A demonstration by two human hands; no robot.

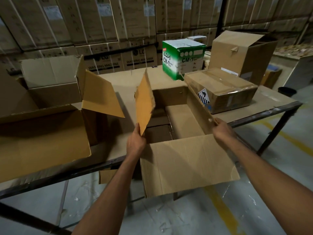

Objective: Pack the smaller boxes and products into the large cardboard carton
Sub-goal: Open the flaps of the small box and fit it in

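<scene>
On the table [118, 85], the open carton [177, 116] sits between both hands: the left hand [135, 143] pinches its raised left flap [144, 102], the right hand [221, 131] grips its right flap [199, 106], with a taped box [221, 89] just beyond.

"CM-1" on green box [183, 59]

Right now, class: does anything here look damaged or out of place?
Yes. The left flap of the open carton, held by the left hand, has a ragged, torn edge. The green box behind also looks torn at its corner.
</scene>
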